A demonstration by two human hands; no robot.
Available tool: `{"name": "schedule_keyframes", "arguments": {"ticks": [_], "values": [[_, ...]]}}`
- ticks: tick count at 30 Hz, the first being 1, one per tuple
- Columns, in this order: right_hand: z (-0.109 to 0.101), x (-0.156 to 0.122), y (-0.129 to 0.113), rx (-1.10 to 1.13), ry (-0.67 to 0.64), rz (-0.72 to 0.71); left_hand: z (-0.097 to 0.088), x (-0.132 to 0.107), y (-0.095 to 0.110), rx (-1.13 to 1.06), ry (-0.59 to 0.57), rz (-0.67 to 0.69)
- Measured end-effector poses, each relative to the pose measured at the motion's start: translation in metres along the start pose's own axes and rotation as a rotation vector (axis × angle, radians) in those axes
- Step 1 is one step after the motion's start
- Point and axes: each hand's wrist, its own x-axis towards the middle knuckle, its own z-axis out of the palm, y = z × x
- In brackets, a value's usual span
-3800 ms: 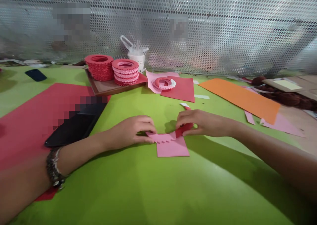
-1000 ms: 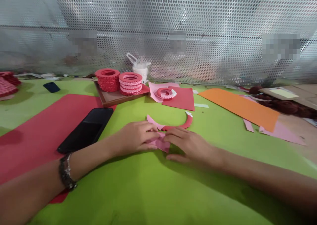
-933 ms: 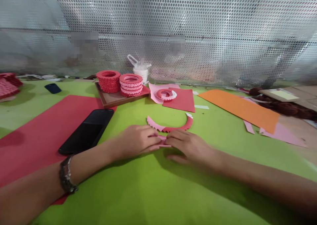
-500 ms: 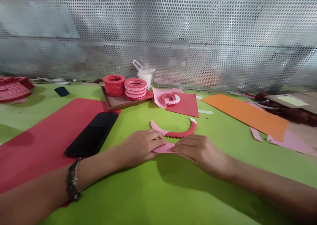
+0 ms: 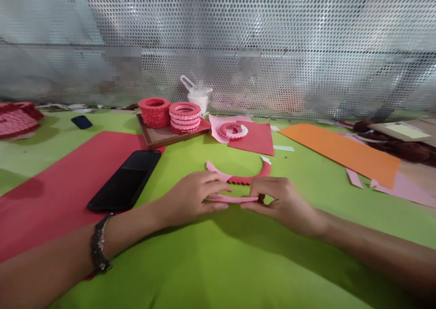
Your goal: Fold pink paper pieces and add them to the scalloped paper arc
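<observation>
A narrow pink paper strip [image 5: 236,199], seen nearly edge-on, is held between my hands just above the green table. My left hand [image 5: 195,192] has its left end between thumb and fingers. The right end is pinched by my right hand [image 5: 281,200], fingers curled and thumb below. Right behind the strip lies a curved red piece [image 5: 250,179] with a toothed lower edge. A pink section [image 5: 214,169] forms its left end and a white tip its right end. How the strip is folded inside my left hand is hidden.
A black phone [image 5: 124,180] lies on red sheet [image 5: 68,173] at left. Behind stand stacked red rings [image 5: 155,114] and pink-red rings [image 5: 185,118] on a brown tray [image 5: 160,142], near a white cup [image 5: 198,101]. Orange sheet [image 5: 340,150] lies right; a perforated metal screen [image 5: 218,36] rises behind.
The pink strip has turned from showing its flat face to nearly edge-on. My right hand has gone from lying flat over it to a curled pinch at its right end.
</observation>
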Motion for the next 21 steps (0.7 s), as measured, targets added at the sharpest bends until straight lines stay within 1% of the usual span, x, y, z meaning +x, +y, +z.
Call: {"name": "schedule_keyframes", "arguments": {"ticks": [2,5,6,8,10,12,13,14,16,19,21], "values": [[-0.002,0.002,0.0,0.039,-0.053,-0.056,-0.001,0.0,0.001,0.015,-0.057,0.041],[-0.008,0.006,0.002,0.193,-0.219,-0.146,-0.003,-0.001,0.001,0.032,-0.149,0.071],[-0.01,0.007,0.004,0.239,-0.244,-0.148,-0.003,-0.001,0.001,0.033,-0.162,0.066],[-0.015,0.009,0.007,0.3,-0.218,-0.085,-0.003,-0.002,0.001,0.026,-0.159,0.049],[-0.018,0.01,0.01,0.308,-0.146,0.027,-0.003,-0.003,0.0,0.002,-0.143,0.013],[-0.02,0.011,0.01,0.294,-0.087,0.114,-0.003,-0.004,0.001,-0.046,-0.104,-0.052],[-0.02,0.011,0.01,0.282,-0.058,0.13,-0.003,-0.004,0.002,-0.084,-0.076,-0.092],[-0.02,0.01,0.008,0.269,-0.029,0.115,-0.003,-0.004,0.003,-0.135,-0.047,-0.13],[-0.02,0.008,0.004,0.201,0.026,-0.004,-0.005,-0.004,0.006,-0.285,-0.01,-0.169],[-0.021,0.004,-0.002,-0.072,0.082,-0.289,-0.008,-0.006,0.011,-0.541,-0.048,-0.158],[-0.021,0.001,-0.004,-0.211,0.073,-0.406,-0.007,-0.006,0.015,-0.617,-0.059,-0.167]]}}
